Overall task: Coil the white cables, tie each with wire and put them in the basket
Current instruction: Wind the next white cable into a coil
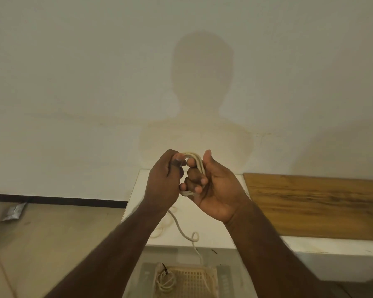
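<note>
Above the white table (pixel 138 190), right hand (pixel 211 186) clamps the upright cable coil (pixel 197 160); left hand (pixel 166 177) pinches its top. Loose tail (pixel 181 229) trails down toward the basket (pixel 190 280), seemingly left-hand side.

Two bare hands raised together at frame centre

The left hand (pixel 163 179) shows its back, fingers curled inward, thumb and forefinger pinching; the right hand (pixel 213 186) faces palm-up, thumb upright, fingers curled closed. Both forearms rise from the lower corners, converging.
</note>
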